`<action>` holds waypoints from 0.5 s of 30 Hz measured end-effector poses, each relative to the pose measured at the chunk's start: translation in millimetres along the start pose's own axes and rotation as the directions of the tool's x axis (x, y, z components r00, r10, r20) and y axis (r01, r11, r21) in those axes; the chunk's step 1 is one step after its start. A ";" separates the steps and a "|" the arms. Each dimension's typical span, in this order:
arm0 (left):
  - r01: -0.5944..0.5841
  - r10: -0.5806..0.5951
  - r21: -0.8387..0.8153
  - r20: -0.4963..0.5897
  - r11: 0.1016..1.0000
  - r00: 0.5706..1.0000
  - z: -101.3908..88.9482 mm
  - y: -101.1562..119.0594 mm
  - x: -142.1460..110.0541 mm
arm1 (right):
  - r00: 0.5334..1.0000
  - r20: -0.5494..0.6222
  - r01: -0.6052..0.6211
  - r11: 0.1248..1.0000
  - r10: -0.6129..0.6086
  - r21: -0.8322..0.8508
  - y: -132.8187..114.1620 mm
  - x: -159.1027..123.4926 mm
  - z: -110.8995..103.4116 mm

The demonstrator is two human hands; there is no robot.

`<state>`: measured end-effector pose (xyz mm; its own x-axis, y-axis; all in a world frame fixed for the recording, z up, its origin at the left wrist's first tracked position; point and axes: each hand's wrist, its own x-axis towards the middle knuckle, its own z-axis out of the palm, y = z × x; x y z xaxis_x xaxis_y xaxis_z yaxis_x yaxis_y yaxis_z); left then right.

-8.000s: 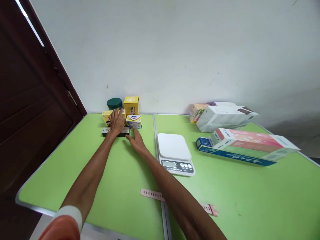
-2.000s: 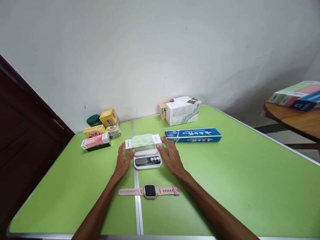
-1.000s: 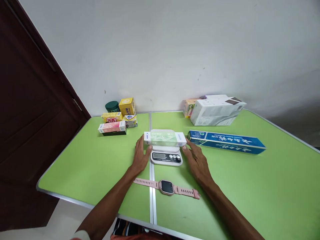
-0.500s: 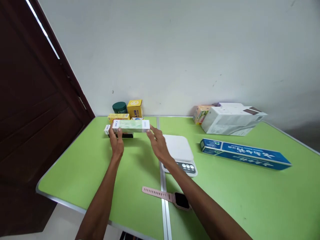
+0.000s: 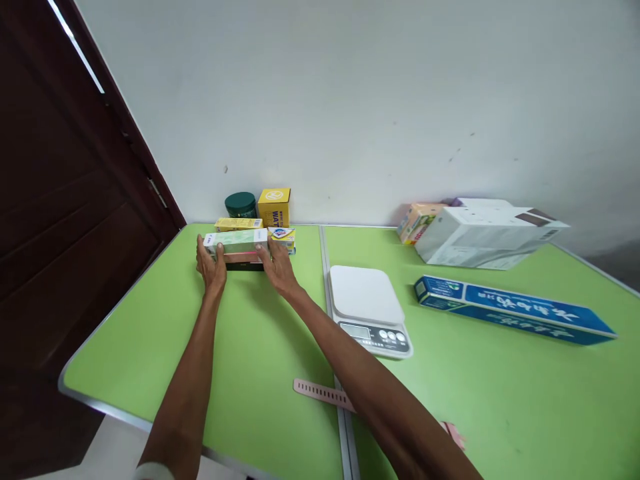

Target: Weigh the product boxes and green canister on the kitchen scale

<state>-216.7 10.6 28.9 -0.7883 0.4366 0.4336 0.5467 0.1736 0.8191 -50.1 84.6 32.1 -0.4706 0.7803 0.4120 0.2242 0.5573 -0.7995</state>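
Pink perforated strap (image 5: 320, 392), one: lying on the green table (image 5: 265, 400) at the near side, across the metal seam (image 5: 325, 267); its middle hidden under the right forearm (image 5: 370, 380), a further pink end showing to the right.

White kitchen scale (image 5: 365, 293), one: right of the seam, flat; grey display and round buttons on its near end, partly covered by the same forearm.

Blue carton (image 5: 515, 308), one: long, lying flat, right of the scale and apart from it.

Black box (image 5: 245, 267), one: low, far left, under a pink box (image 5: 243, 257).

Pale green carton (image 5: 237, 237), one: long, white-ended, directly above the pink box; whether it rests its weight there cannot be told. Left hand (image 5: 211, 267) clamped on its left end, right hand (image 5: 278, 267) on its right end, thumbs on the near side.

Yellow-and-white box (image 5: 285, 235), one: just beyond the right hand. Flat yellow box (image 5: 237, 224), one: behind the green carton.

White carton (image 5: 490, 237), one: large, far right, beside an orange box (image 5: 420, 221).

Yellow cube box (image 5: 275, 207) and dark green lidded jar (image 5: 241, 203): side by side, farthest left, near the wall (image 5: 325, 100).
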 end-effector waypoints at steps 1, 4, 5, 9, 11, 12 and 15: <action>-0.008 0.008 0.000 -0.013 1.000 1.000 0.4 -0.3 -1.3 | 1.000 0.009 -0.013 1.000 0.013 0.008 -0.8 -2.1 -3.0; -0.019 0.022 0.038 -0.077 0.999 0.997 0.0 2.3 -8.6 | 1.000 0.007 0.012 1.000 -0.012 0.028 -3.4 -20.0 -24.9; -0.028 0.034 0.059 -0.100 0.998 0.994 -0.6 4.3 -12.1 | 0.999 -0.009 0.042 0.999 -0.042 0.033 -3.8 -30.0 -37.5; -0.163 0.172 0.093 -0.099 0.982 0.980 -1.9 19.6 -33.5 | 0.975 -0.181 0.122 0.992 -0.127 -0.038 6.4 -81.1 -116.8; -0.232 0.235 0.058 -0.048 0.971 0.971 1.6 34.6 -51.4 | 0.935 -0.338 0.063 0.988 -0.108 -0.143 24.4 -107.8 -169.2; -0.251 0.252 0.026 -0.021 0.968 0.968 5.0 45.0 -63.3 | 0.898 -0.430 0.004 0.979 -0.094 -0.204 37.1 -120.8 -196.5; -0.268 0.279 -0.126 0.083 0.955 0.957 22.1 88.3 -112.6 | 0.729 -0.680 -0.212 0.917 -0.082 -0.338 86.2 -156.5 -272.8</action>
<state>-73.4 -3.7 44.1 -0.5782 0.5394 0.6122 0.6975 -0.0625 0.7138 275.7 88.1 18.0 0.2189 0.7157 0.6633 0.5937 0.4417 -0.6726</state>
